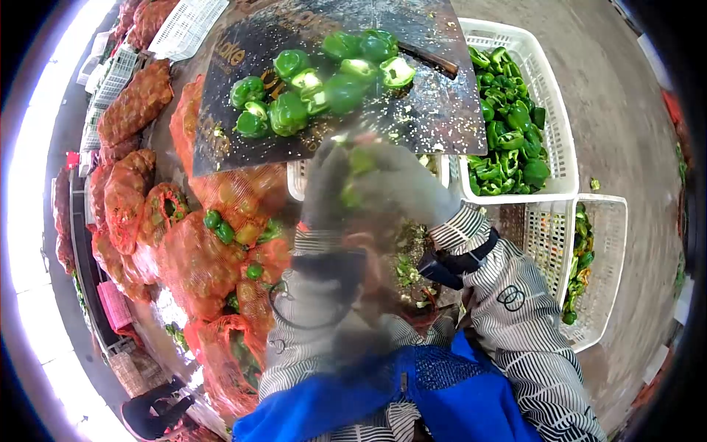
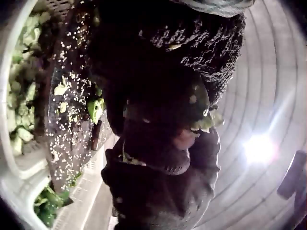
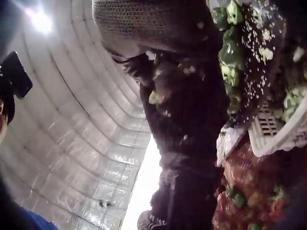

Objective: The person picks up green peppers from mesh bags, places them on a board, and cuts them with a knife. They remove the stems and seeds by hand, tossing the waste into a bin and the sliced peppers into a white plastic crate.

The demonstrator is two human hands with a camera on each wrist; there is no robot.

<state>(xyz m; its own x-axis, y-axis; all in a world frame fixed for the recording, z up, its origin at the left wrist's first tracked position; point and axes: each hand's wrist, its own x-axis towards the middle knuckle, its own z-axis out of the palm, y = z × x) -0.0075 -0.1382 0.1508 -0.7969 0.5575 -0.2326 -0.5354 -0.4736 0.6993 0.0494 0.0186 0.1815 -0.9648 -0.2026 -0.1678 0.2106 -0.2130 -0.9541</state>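
Both gloved hands meet just past the board's near edge in the head view, blurred. My left hand point(image 1: 324, 184) and right hand point(image 1: 409, 180) curl round a green pepper point(image 1: 359, 163), largely covered by their fingers. Dark and close together in the left wrist view, the gloves leave a pale green piece point(image 2: 206, 122) showing at one side. The right wrist view has another light green bit point(image 3: 155, 97) between the hands. Beyond them, whole and cut-open peppers point(image 1: 287, 114) lie on the dark board point(image 1: 434, 110), strewn with seeds.
A wooden-handled tool point(image 1: 431, 59) lies at the board's right. White crates point(image 1: 565, 158) of green peppers stand right, another crate point(image 1: 297, 180) under the board's near edge. Red mesh sacks point(image 1: 199, 258) fill the left side; scraps point(image 1: 409, 269) lie below the hands.
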